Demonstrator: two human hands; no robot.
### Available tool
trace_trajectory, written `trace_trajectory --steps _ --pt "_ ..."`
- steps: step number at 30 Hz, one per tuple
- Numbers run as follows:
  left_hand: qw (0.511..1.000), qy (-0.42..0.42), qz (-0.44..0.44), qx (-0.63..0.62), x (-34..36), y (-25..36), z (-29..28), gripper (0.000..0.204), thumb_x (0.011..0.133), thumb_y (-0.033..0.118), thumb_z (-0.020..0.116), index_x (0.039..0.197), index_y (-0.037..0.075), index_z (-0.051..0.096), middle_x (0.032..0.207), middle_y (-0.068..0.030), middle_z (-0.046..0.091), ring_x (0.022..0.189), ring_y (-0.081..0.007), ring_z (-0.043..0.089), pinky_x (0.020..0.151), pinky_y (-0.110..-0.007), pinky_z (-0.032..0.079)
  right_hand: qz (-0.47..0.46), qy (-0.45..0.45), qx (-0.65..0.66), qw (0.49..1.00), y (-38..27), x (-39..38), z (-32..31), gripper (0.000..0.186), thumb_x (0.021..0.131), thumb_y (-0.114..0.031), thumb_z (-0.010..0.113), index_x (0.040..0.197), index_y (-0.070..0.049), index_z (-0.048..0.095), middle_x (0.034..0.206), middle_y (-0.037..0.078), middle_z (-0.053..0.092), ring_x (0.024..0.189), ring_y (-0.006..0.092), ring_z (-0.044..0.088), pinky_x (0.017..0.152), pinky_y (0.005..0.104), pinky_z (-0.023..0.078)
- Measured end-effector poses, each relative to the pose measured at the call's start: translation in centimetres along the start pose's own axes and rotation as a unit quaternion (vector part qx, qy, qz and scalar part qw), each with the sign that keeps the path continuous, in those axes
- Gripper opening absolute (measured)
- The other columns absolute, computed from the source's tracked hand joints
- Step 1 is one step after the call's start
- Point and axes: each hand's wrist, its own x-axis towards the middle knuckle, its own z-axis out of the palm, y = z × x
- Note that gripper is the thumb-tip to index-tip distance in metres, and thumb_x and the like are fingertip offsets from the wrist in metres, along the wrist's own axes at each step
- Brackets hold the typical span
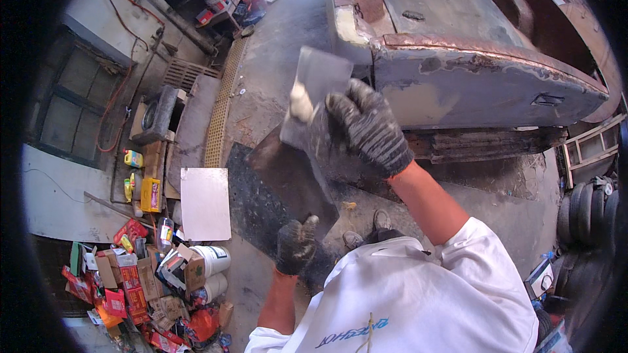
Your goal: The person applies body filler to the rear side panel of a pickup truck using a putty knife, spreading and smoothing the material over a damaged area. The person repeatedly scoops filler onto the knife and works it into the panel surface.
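Observation:
My right hand (367, 125), in a dark work glove, grips a flat metal spreader (319, 91) raised in front of me; a pale blob of filler (301, 102) clings to its left edge. Lower down, my left hand (296, 246), gloved too, holds the near corner of a dark rusty metal board (291, 180) that tilts up toward the spreader. The spreader's lower edge meets the board's upper end. Behind them stands a stripped, rusty car body (471, 72) with grey patches of filler on its side panel.
A white sheet (205, 203) lies on the concrete floor to the left, beside a yellow grating strip (222, 104). Boxes, cans and white buckets (212, 261) pile up at lower left. Stacked tyres (589, 209) stand at the right. My shoes (366, 229) rest on a dark mat.

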Motion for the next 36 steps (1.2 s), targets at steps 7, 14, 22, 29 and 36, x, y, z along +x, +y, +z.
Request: trace_trajectory --steps 7,14,22,29,36 --pt "0.953 0.105 -0.231 -0.163 2.4 0.4 -3.2 0.031 0.094 0.025 0.062 0.109 -0.001 0.054 0.101 -0.0137 0.06 0.091 -0.0236 0.056 0.076 -0.037 0.047 -0.111 0.042 -0.185 0.975 3.8 -6.0 2.9 0.028 0.092 -0.019 0.059 0.116 -0.005 0.056 0.092 0.019 0.063 0.089 0.0318 0.062 0.08 0.0398 0.05" --pt "0.9 0.207 -0.276 -0.266 4.3 2.1 -6.1 0.037 0.094 0.023 0.064 0.122 0.002 0.053 0.111 -0.007 0.059 0.095 -0.0159 0.057 0.081 -0.031 0.05 0.497 -0.166 0.356 0.774 0.4 -14.7 7.1 0.022 0.094 -0.019 0.057 0.105 -0.001 0.058 0.086 0.019 0.064 0.08 0.0374 0.062 0.073 0.042 0.05" --pt "0.94 0.056 -0.333 -0.057 3.6 4.5 -5.2 0.039 0.095 0.025 0.062 0.122 -0.004 0.055 0.117 -0.0172 0.06 0.104 -0.0256 0.056 0.095 -0.037 0.043 0.326 -0.099 0.173 0.924 -1.8 -10.6 8.5 0.033 0.092 -0.024 0.058 0.108 0.005 0.06 0.099 0.028 0.065 0.094 0.0432 0.062 0.081 0.0452 0.049" --pt "0.965 0.008 -0.255 -0.066 2.2 3.5 -4.0 0.031 0.097 0.022 0.059 0.116 -0.002 0.059 0.111 -0.0206 0.064 0.1 -0.0306 0.06 0.091 -0.04 0.045 0.281 -0.09 0.216 0.931 -3.0 -5.9 7.2 0.021 0.094 -0.014 0.057 0.106 0.002 0.059 0.093 0.02 0.067 0.083 0.0267 0.065 0.077 0.0355 0.05" --pt "0.99 0.083 0.071 0.091 0.6 1.1 -1.0 0.017 0.088 0.011 0.068 0.078 0.001 0.06 0.069 -0.0182 0.055 0.064 -0.0347 0.054 0.062 -0.044 0.04 0.075 0.002 0.058 0.995 -1.9 -0.3 6.5 0.021 0.094 -0.014 0.055 0.11 0.0 0.06 0.089 0.017 0.065 0.079 0.0289 0.062 0.077 0.0373 0.05"
